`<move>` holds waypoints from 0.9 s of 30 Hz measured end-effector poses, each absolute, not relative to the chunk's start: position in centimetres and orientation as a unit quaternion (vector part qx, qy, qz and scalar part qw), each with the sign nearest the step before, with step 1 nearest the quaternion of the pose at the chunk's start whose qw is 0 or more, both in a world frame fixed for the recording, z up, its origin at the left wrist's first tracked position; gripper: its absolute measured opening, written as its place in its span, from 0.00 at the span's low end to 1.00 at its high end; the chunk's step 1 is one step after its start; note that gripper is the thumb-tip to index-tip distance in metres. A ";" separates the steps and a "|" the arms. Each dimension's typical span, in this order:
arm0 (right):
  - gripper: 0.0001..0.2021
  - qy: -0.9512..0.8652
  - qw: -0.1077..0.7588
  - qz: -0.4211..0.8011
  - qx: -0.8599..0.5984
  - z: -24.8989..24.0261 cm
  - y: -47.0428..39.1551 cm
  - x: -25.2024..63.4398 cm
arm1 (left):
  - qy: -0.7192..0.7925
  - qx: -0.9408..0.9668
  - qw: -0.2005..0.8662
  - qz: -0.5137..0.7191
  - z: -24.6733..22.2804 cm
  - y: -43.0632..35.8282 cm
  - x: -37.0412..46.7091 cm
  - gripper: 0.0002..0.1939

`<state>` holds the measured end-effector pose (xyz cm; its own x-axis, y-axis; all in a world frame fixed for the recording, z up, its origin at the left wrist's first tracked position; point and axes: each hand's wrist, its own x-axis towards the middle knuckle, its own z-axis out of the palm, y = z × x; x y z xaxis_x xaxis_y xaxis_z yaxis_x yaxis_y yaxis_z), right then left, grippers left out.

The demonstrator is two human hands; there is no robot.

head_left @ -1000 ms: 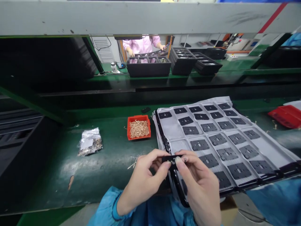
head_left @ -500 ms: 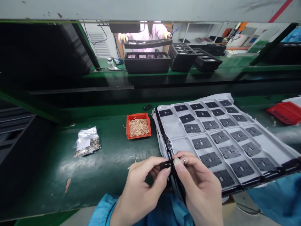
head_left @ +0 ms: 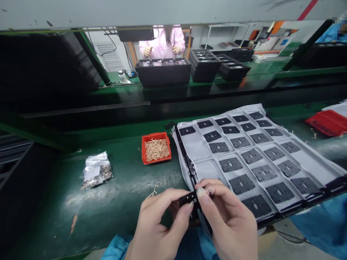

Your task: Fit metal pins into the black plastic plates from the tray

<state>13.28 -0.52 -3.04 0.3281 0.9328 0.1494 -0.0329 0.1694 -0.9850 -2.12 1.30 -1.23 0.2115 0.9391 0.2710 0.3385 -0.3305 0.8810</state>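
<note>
- The small black part (head_left: 184, 199) is up in front of the body, over the tray's near left corner; it looks light and stiff, probably smooth enough to slip, and small gold-coloured dots mark its face.
- Best hold, I'd judge, is by its ends or long edges, with light pressure (the dots may be delicate).
- The left hand (head_left: 162, 224) pinches its left end between thumb and forefinger; the right hand (head_left: 230, 216) grips the other end, thumb on top.
- A shiny bit (head_left: 210, 192) shows at the right forefinger; whether loose or worn, I can't tell, as the fingers cover much here.
- Beside them lies the white-lined tray (head_left: 195, 150) of flat black plates (head_left: 256, 206), likely stiff, best lifted by their edges.
- Farther left: a red bin (head_left: 156, 162) of pale thin strips (head_left: 157, 148), then a clear bag (head_left: 101, 162).
</note>
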 end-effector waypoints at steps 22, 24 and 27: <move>0.07 -0.488 0.635 0.236 -0.550 -2.2 -1.0 12.2 | 0.508 0.645 0.288 0.492 -0.6 0.5 -0.4 0.10; 0.07 -0.496 0.634 0.200 -0.559 -2.1 -0.9 12.0 | 0.531 0.644 0.260 0.486 -0.6 0.3 -0.1 0.10; 0.08 -0.520 0.626 0.167 -0.556 -2.2 -0.9 12.1 | 0.547 0.644 0.233 0.480 -0.7 0.1 0.0 0.10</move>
<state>12.09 -0.87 -2.15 0.4028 0.7878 0.4660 0.3703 0.3253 -0.8701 0.01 0.11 -0.66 -0.0611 0.9291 0.3647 0.4822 -0.2925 0.8258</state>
